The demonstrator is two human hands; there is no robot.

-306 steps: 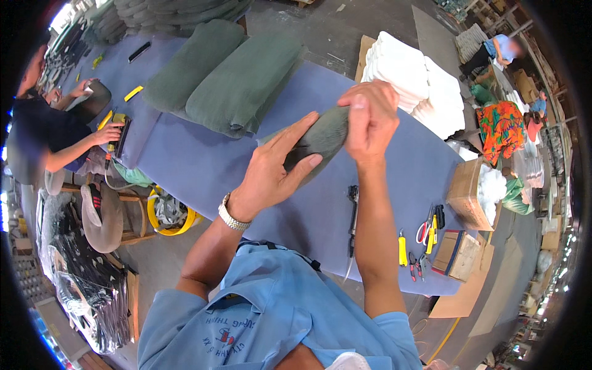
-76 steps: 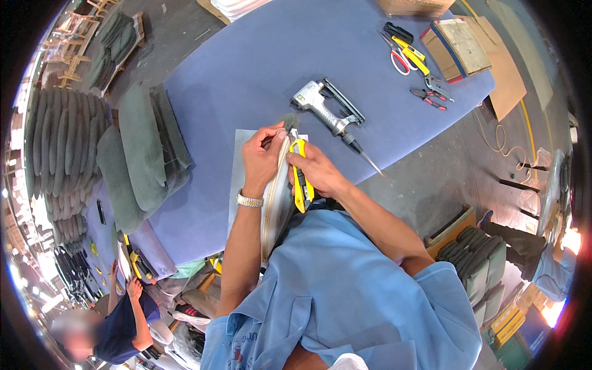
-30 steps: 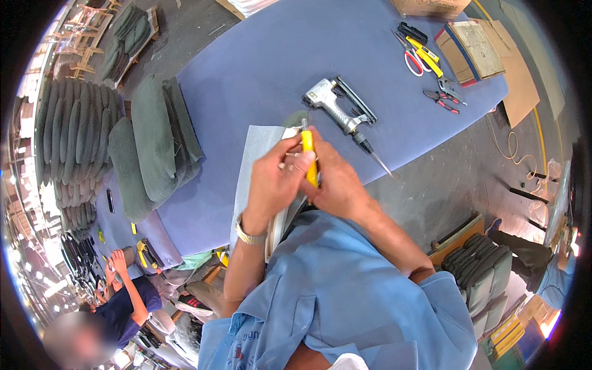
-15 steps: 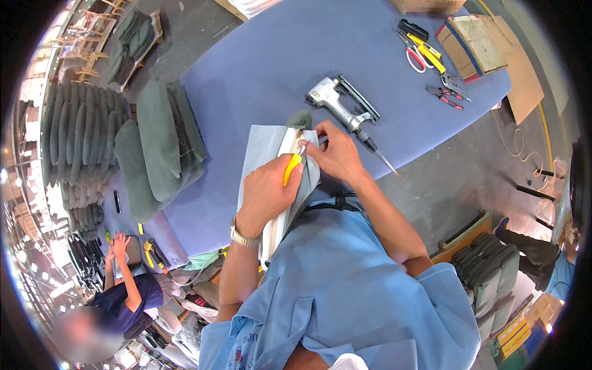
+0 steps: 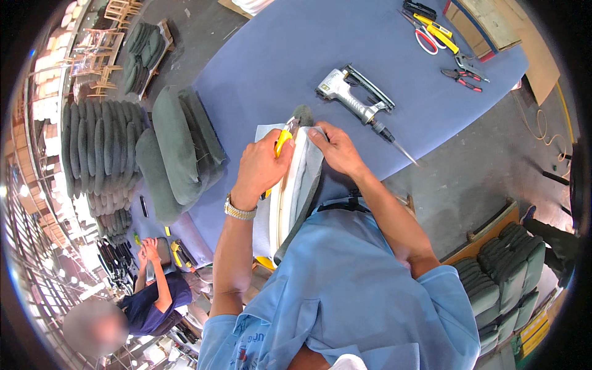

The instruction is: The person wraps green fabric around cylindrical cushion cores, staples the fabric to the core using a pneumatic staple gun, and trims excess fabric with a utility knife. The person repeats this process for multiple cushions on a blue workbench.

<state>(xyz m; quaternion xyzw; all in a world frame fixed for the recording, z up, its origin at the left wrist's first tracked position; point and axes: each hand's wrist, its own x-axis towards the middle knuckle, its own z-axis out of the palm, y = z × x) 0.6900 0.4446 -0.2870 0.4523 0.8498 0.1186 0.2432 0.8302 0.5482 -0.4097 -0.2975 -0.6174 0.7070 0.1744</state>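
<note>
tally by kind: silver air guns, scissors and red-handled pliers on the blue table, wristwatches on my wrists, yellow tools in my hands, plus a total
silver air gun: 1
scissors: 1
red-handled pliers: 1
wristwatch: 1
yellow tool, left hand: 1
total: 5

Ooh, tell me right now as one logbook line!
left hand: holds yellow tool | right hand: at pale cloth's edge | staple gun: lies on blue table
</note>
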